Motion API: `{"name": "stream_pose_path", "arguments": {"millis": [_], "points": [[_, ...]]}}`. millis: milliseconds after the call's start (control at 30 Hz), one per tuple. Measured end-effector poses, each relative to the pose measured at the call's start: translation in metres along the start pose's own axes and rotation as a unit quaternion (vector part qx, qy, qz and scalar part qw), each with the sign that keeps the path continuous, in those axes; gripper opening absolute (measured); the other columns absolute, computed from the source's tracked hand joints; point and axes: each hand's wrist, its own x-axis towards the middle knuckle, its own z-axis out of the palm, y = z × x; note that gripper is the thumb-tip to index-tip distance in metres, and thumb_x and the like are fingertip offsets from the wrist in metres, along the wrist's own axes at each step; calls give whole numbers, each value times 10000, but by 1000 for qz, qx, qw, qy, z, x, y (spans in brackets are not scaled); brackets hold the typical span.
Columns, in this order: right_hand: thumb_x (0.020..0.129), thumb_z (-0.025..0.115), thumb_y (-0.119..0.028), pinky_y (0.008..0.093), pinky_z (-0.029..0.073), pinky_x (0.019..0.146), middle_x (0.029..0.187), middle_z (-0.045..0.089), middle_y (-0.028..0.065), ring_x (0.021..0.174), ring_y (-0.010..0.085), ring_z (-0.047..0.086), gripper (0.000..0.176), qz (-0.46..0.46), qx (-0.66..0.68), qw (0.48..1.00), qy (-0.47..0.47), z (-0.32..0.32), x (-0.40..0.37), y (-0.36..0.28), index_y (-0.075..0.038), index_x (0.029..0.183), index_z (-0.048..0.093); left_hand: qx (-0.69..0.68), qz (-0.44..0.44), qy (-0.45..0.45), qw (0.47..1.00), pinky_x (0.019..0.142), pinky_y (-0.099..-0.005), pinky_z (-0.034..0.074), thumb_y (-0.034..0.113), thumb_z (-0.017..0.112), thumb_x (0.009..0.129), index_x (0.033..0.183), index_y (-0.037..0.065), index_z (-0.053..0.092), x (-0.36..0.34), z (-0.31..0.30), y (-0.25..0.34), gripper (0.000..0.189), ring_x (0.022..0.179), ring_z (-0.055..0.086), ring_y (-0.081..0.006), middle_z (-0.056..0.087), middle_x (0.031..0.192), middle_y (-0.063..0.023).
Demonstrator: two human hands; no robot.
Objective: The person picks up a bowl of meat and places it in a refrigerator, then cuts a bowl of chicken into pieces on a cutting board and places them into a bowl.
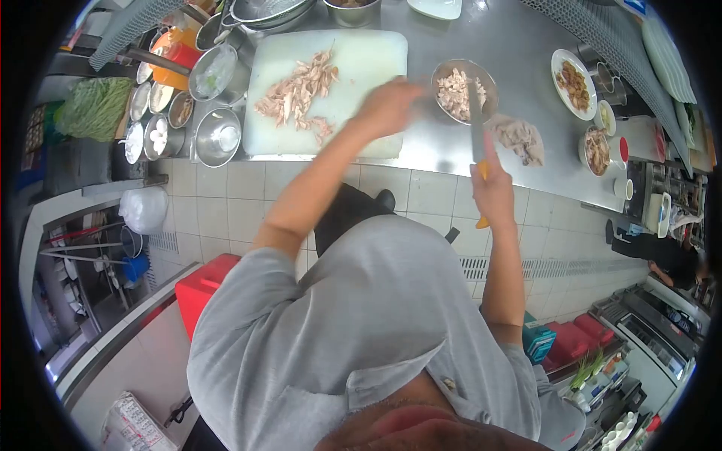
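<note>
My right hand is closed round the yellow handle of a knife, its long blade reaching over a metal bowl. Chopped pale meat lies in that bowl. My left hand, smeared by motion, is above the right side of a white cutting board, close to the bowl; its fingers are too blurred to read. On the board's left half rests a loose pile of shredded cooked meat. Just right of the bowl, a crumpled cloth lies on the steel table.
Metal bowls and containers crowd the left end. Further right stand a plate of browned food and a bowl of meat strips. A red box is at my left, and another person is at the far right.
</note>
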Motion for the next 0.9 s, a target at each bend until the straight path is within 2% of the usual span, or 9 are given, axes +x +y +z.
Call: {"name": "stream_pose_path", "arguments": {"millis": [33, 133, 233, 333, 533, 567, 667, 833, 900], "points": [[971, 656, -113, 460, 542, 719, 800, 698, 181, 716, 383, 685, 790, 5, 22, 999, -33, 1, -4, -11, -301, 1647, 292, 30, -19, -1, 999, 923, -450, 545, 60, 726, 796, 1270, 98, 654, -29, -21, -19, 481, 1098, 652, -354, 639, 1205, -121], [979, 649, -138, 464, 533, 766, 804, 684, 195, 735, 379, 670, 779, -55, 25, 991, -117, 18, -9, -22, -297, 1650, 286, 115, -193, -32, 974, 911, -466, 563, 211, 869, 718, 1387, 80, 563, -105, -77, -58, 748, 1091, 663, -368, 583, 1290, -192], [987, 639, -169, 476, 519, 821, 818, 676, 215, 789, 394, 669, 769, -50, 20, 981, -187, 46, -4, -26, -299, 1652, 276, 149, -261, 10, 954, 930, -460, 562, 254, 914, 684, 1393, 31, 535, -150, -86, -79, 835, 1074, 668, -383, 550, 1311, -238], [988, 635, -192, 493, 511, 841, 845, 682, 233, 832, 416, 670, 770, -64, 19, 977, -204, 66, 3, -25, -291, 1655, 265, 113, -236, 75, 962, 938, -456, 553, 226, 910, 702, 1355, 2, 542, -155, -62, -92, 782, 1067, 651, -375, 527, 1326, -238], [978, 637, -191, 504, 514, 853, 893, 705, 253, 897, 445, 682, 782, -77, 17, 972, -220, 75, 16, -32, -257, 1656, 254, 73, -185, 88, 976, 948, -446, 521, 137, 862, 719, 1218, 5, 619, -108, -16, -104, 571, 1042, 604, -380, 611, 1139, -210], [976, 637, -191, 505, 514, 854, 892, 705, 254, 899, 446, 682, 784, -89, 10, 974, -207, 78, 18, -31, -250, 1657, 253, 58, -137, 119, 982, 932, -443, 518, 111, 842, 718, 1176, 4, 650, -98, -9, -103, 507, 1031, 611, -387, 633, 1067, -210], [973, 639, -188, 509, 514, 858, 895, 706, 258, 906, 448, 682, 790, -108, -14, 979, -174, 83, 24, -29, -233, 1657, 247, 8, -142, 124, 982, 965, -465, 510, 82, 768, 768, 1185, -16, 637, -59, 12, -88, 447, 1099, 590, -424, 627, 1089, -235], [976, 636, -184, 509, 515, 884, 927, 712, 263, 932, 448, 684, 793, -65, -31, 981, -181, 72, 24, -39, -233, 1660, 236, -54, -159, 90, 982, 814, -384, 588, 75, 787, 777, 1235, 44, 679, -32, -4, -94, 471, 885, 728, -267, 721, 1158, -169], [981, 630, -185, 510, 516, 894, 941, 714, 262, 942, 449, 683, 790, -70, -43, 982, -170, 72, 23, -36, -239, 1661, 232, 35, -152, 70, 985, 826, -395, 585, 76, 785, 781, 1231, 58, 688, -34, -22, -107, 460, 905, 729, -284, 727, 1147, -160]]}}
